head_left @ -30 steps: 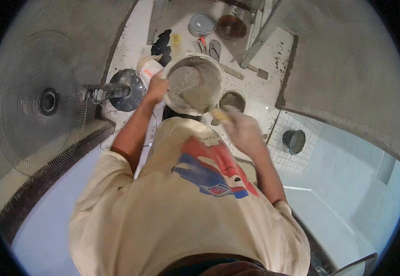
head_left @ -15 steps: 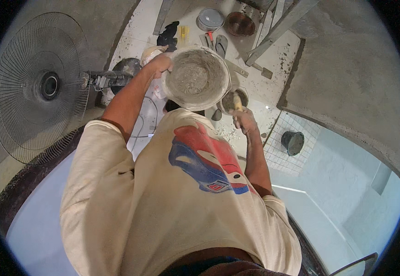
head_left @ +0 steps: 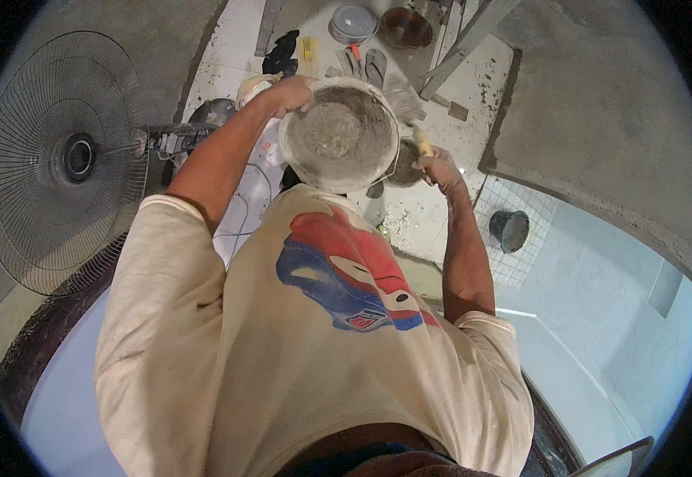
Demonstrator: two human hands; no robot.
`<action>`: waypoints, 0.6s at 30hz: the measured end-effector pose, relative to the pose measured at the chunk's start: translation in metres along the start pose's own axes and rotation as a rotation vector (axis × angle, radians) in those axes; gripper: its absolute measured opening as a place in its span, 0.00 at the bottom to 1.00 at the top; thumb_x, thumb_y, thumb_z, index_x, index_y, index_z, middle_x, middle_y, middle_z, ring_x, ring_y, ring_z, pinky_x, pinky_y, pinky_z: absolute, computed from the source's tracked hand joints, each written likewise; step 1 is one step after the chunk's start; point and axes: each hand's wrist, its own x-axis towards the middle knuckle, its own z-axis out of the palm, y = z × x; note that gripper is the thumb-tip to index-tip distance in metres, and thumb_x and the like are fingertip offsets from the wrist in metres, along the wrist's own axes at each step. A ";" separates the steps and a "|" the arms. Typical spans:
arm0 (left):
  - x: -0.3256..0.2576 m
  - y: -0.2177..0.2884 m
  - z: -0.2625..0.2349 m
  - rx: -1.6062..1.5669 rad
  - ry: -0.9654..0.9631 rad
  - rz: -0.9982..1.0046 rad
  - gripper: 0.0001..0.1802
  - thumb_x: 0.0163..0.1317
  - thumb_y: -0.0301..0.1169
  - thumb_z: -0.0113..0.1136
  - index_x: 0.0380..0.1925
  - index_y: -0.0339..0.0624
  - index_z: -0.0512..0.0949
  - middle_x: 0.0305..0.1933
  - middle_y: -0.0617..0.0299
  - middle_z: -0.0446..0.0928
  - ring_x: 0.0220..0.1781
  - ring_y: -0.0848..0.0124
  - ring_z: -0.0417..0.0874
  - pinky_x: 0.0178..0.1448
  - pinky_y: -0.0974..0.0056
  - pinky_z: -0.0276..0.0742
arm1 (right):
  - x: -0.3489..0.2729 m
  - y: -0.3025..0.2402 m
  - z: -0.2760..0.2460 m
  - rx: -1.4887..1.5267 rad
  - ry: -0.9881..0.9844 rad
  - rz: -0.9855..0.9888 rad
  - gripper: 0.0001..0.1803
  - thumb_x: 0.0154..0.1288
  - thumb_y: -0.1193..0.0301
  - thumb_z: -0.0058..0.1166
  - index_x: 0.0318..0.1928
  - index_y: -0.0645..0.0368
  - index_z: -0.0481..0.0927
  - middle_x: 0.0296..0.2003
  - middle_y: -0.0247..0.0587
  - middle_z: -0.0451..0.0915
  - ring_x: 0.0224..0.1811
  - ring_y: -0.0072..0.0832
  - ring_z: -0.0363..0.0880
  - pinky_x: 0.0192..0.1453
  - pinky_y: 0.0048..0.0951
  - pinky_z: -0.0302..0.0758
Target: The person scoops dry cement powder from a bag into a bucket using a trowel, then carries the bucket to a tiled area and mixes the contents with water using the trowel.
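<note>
My left hand [head_left: 290, 95] grips the rim of a mortar-crusted bucket [head_left: 302, 151], which is tilted so its inside shows. Grey residue or mix coats the bucket's bottom and walls. In my right hand [head_left: 441, 170] is a trowel [head_left: 423, 143] with a pale handle, fingers wrapped round it. Its blade is smeared by motion and points away from me, just right of the bucket's far rim. Below the trowel stands a smaller pail [head_left: 406, 168] with grey material inside, partly hidden by my right hand.
A large standing fan [head_left: 79, 157] is close on my left. At the far side are a lidded tub [head_left: 354, 22], a brown bowl [head_left: 406, 29], a pair of sandals [head_left: 374, 67] and a small spade-like tool [head_left: 455, 110]. A dark bucket [head_left: 509, 230] stands on tiles to the right.
My right hand has moved right and away from me, lifting the trowel out of the smaller pail, so its blade shows. My left hand keeps its hold on the bucket, which has shifted slightly.
</note>
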 end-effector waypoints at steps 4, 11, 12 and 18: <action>0.012 -0.008 -0.006 0.110 0.058 0.032 0.32 0.49 0.22 0.55 0.59 0.45 0.85 0.31 0.64 0.79 0.28 0.70 0.74 0.28 0.63 0.68 | -0.005 -0.005 0.024 -0.239 -0.156 -0.014 0.07 0.57 0.74 0.63 0.31 0.57 0.76 0.19 0.29 0.74 0.13 0.19 0.67 0.16 0.26 0.62; 0.008 -0.020 -0.002 0.028 0.076 0.066 0.33 0.48 0.22 0.55 0.59 0.43 0.84 0.33 0.58 0.81 0.28 0.68 0.76 0.26 0.59 0.68 | -0.013 0.008 0.037 -0.101 -0.154 -0.035 0.06 0.58 0.74 0.61 0.32 0.57 0.75 0.19 0.30 0.73 0.13 0.21 0.66 0.15 0.25 0.62; 0.004 -0.018 0.003 0.070 0.058 0.032 0.33 0.50 0.21 0.55 0.60 0.43 0.83 0.36 0.58 0.82 0.31 0.68 0.77 0.31 0.60 0.71 | -0.013 0.010 0.029 -0.045 -0.086 -0.023 0.06 0.57 0.75 0.61 0.32 0.58 0.76 0.20 0.31 0.74 0.14 0.21 0.68 0.15 0.26 0.63; -0.007 0.017 -0.008 0.470 -0.031 -0.001 0.36 0.51 0.19 0.53 0.65 0.41 0.80 0.42 0.57 0.83 0.39 0.66 0.81 0.42 0.61 0.79 | -0.018 0.005 0.041 -0.259 -0.050 -0.089 0.06 0.56 0.76 0.60 0.33 0.61 0.77 0.19 0.32 0.74 0.13 0.23 0.68 0.16 0.29 0.66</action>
